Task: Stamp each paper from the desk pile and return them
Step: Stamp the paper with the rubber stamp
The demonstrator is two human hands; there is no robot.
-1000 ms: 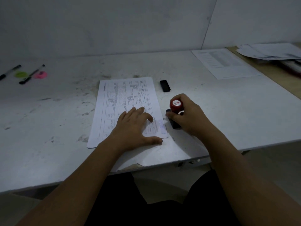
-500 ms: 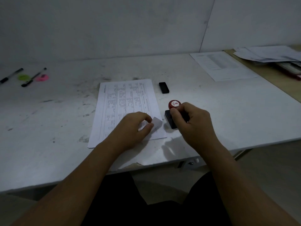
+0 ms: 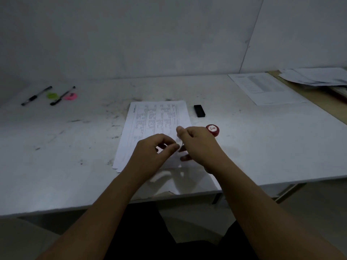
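The white desk (image 3: 262, 147) runs wide on both sides of your grip. There is a broad scuffed stretch to its left and another to its right, out to the slanted right edge where a wooden surface (image 3: 309, 96) begins. The front edge lies just nearer to you than the grip and has a chipped spot (image 3: 171, 192) almost straight below it.

The paper pile (image 3: 118, 164) lies under and beyond your hands, its lower sheets fanned out at the near left corner. On the top sheet (image 3: 159, 117) there is a printed table, with type too small to read. Your left hand (image 3: 154, 154) has its fingers curled and pinches that sheet's near right corner. Your right hand (image 3: 199, 147) touches the left and pinches the same edge a little farther up, thumb raised.

Far right of the grip and beyond it lies a single printed sheet (image 3: 262, 89), and past that a loose paper heap (image 3: 315, 76). Far left and beyond lie two pens (image 3: 36, 95) and (image 3: 62, 95), with a green disc (image 3: 52, 95) and a pink disc (image 3: 71, 96) beside them.

A black block (image 3: 199, 110) sits beyond the grip, just off the pile's right edge. The red-topped stamp (image 3: 212, 130) stands just right of your right hand, untouched. Its white label is too blurred to read.
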